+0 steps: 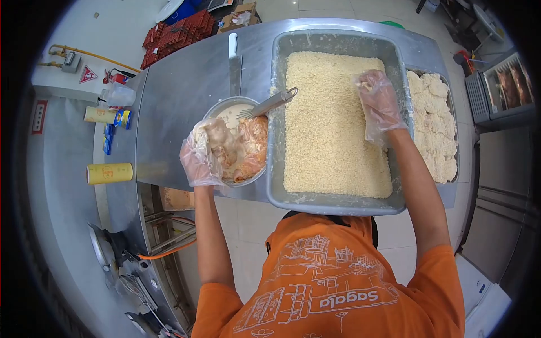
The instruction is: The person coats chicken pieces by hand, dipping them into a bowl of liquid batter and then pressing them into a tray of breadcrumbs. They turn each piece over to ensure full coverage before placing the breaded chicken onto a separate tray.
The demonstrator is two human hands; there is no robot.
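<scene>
My left hand (pixel 201 155), in a clear plastic glove, is closed on a batter-coated piece of raw meat (pixel 220 135) at the left side of a metal bowl (pixel 260 179). Inside the bowl are pale batter (pixel 230 114) and more orange-tinted raw meat (pixel 252 141). A whisk (pixel 270 104) leans out of it onto the rim of a large grey tub (pixel 338 207). Pale breading crumbs (pixel 332 129) fill that tub. Over their right side is my right hand (pixel 378 101), also gloved, its fingers curled together with crumbs stuck to them. Whatever its fingers may hold is hidden.
A tray of breaded pieces (pixel 434 124) stands right of the tub. Behind the bowl lies a white-handled knife (pixel 234 62) on the steel table (pixel 174 107). Red crates (pixel 180 34) are beyond the far left edge; a yellow canister (pixel 110 173) is at left.
</scene>
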